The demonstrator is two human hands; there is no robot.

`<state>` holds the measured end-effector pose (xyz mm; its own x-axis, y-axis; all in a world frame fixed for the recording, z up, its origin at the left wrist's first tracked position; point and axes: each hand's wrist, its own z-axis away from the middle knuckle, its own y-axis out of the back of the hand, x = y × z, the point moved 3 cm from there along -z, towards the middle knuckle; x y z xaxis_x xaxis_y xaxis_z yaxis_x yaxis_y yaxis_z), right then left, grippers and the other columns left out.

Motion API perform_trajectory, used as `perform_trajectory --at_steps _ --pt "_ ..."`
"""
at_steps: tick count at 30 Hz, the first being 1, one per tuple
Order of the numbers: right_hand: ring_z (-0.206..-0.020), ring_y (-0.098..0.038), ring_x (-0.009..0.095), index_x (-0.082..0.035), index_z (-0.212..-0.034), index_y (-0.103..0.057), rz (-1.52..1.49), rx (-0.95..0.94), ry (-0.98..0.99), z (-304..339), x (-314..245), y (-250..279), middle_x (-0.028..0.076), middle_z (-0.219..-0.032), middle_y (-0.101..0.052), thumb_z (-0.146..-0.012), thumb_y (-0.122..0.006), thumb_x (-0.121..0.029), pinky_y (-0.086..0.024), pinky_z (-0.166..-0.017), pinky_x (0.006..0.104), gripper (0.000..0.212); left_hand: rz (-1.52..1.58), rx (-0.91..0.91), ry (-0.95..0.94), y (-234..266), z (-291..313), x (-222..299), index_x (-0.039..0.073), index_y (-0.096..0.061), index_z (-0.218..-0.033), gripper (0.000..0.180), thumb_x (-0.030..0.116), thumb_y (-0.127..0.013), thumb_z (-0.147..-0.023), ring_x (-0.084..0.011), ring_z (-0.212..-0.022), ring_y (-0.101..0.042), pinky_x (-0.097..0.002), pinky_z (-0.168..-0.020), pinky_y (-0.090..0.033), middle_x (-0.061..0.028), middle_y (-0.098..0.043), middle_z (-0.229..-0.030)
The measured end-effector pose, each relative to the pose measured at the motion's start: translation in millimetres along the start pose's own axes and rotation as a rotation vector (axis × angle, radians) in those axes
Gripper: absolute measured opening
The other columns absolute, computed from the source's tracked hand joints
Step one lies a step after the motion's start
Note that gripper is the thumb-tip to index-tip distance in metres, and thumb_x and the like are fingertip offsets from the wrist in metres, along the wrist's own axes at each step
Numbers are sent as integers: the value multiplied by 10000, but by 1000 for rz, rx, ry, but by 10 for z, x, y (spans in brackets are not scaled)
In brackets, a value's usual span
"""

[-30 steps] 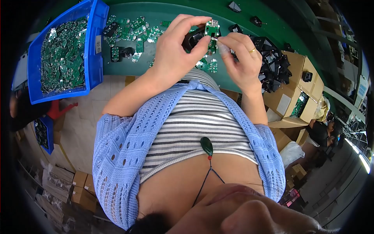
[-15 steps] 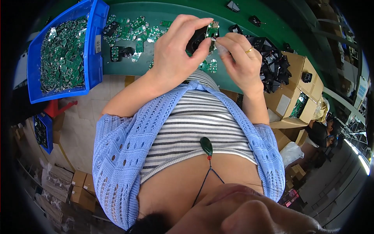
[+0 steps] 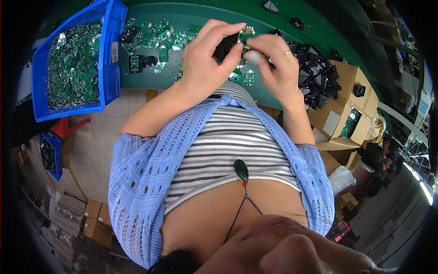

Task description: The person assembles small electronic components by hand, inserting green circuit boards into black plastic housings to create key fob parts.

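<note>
My left hand (image 3: 205, 57) grips a black plastic housing (image 3: 225, 48) between its thumb and fingers, above the green workbench. A small green circuit board (image 3: 247, 32) shows at the housing's right side; whether the two are joined is hidden. Close against that side, my right hand (image 3: 279, 66) has its thumb and forefinger drawn together in a pinch. Motion blurs the thumb, which has something whitish over its tip. Whatever lies between those fingertips cannot be made out. Loose circuit boards (image 3: 163, 52) lie scattered on the bench to the left of my hands.
A blue bin (image 3: 106, 86) full of green boards stands at the left. Black housings (image 3: 319, 75) are heaped on the right, beside an open cardboard box (image 3: 338, 86). More black parts (image 3: 297, 24) lie toward the far edge. A person (image 3: 374, 155) is at the far right.
The black housing has tilted in my left hand, showing a broader dark face. My right hand has shifted slightly left, and its fingertips have moved over the board's side.
</note>
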<state>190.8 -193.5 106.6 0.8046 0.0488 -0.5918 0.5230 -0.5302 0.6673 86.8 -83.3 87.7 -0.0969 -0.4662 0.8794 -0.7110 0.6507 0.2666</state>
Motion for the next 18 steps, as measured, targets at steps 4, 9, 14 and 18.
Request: perform_trajectory --at_steps 4,9,14,18 --pt "-695 -540 96 -57 -1233 -399 -625 188 -441 137 96 -94 81 -1015 -465 -705 -730 -162 -459 -479 194 632 14 32 28 -4 -16 47 60 -597 -1005 297 37 -628 -711 -199 -715 -601 -271 -591 -485 -80 -568 -887" --pt "-602 -520 78 -51 -1199 -359 -907 139 -627 130 87 -239 73 -967 -464 -830 -622 -220 -376 -389 169 483 -48 32 10 -43 -25 109 60 -597 -1011 296 38 -624 -717 -197 -699 -595 -271 -582 -483 -81 -567 -880" --pt "-517 -485 70 -33 -1071 -400 -1025 177 -628 123 145 -300 65 -904 -512 -860 -583 -206 -365 -387 188 329 -39 70 -52 -117 2 96 64 -600 -1018 294 37 -619 -726 -203 -686 -594 -274 -569 -482 -86 -564 -876" --pt "-503 -497 78 -25 -1073 -412 -1080 188 -622 91 254 -451 66 -877 -526 -853 -592 -195 -388 -396 193 331 -162 107 -87 -124 41 24 70 -600 -1039 295 53 -625 -746 -179 -707 -586 -263 -585 -474 -89 -559 -876"
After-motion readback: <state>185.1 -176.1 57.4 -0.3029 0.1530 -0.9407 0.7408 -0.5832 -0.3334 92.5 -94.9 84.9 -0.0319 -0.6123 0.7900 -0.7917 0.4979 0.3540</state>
